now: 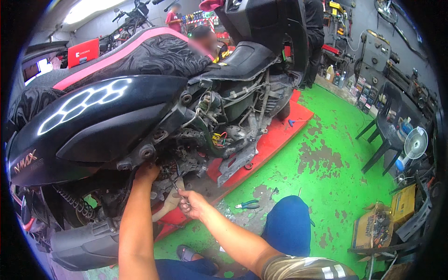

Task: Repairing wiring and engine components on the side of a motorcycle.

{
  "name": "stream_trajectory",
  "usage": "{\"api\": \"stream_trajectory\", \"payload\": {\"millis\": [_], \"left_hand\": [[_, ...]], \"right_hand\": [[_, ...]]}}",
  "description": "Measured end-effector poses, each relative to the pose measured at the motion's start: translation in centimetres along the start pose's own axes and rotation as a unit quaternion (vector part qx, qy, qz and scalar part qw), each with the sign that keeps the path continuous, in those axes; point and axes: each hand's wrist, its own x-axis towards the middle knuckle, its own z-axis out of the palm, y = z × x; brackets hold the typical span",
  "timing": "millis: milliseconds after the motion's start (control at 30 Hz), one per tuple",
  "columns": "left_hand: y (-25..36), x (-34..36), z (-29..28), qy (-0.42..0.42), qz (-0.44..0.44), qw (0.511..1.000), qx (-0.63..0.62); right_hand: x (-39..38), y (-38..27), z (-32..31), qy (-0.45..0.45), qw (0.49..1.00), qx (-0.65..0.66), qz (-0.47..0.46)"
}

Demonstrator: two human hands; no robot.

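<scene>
1. The right hand (190, 204) is gripping a slim metal tool (175, 183) in curled fingers, pointing it into the scooter's exposed machinery; a poor seat could be sending it slipping, knuckles striking metal.
2. The left hand (147, 172) is resting under the black tail panel (126, 112); bodywork is hiding its fingers, so I cannot tell their opening or hold. Cramped edges could be scraping them.
3. The scooter (228, 91) is standing over a red platform (293, 122), its wires (218, 138) showing; a stray tool could be snagging them.
4. Pliers (248, 204) are lying near the knee; shifting feet could be kicking them.
</scene>
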Motion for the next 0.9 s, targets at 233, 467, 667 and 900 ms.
{"api": "stream_trajectory", "payload": {"millis": [233, 467, 667, 900], "left_hand": [[-2.5, 1.1, 1.1, 0.022, 0.031, 0.999, 0.001], [-2.8, 1.7, 1.7, 0.039, 0.027, 0.998, 0.050], [-3.0, 2.1, 1.9, 0.045, 0.026, 0.998, 0.033], [-1.9, 0.8, 1.1, 0.038, 0.045, 0.998, 0.022]], "right_hand": [[-2.8, 1.4, 3.0, 0.264, 0.513, -0.714, -0.397], [0.4, 1.5, 1.2, 0.060, 0.987, -0.100, -0.113], [0.2, 1.0, 1.9, 0.070, 0.980, -0.135, -0.130], [-4.3, 0.7, 4.0, 0.206, 0.548, -0.745, -0.320]]}}
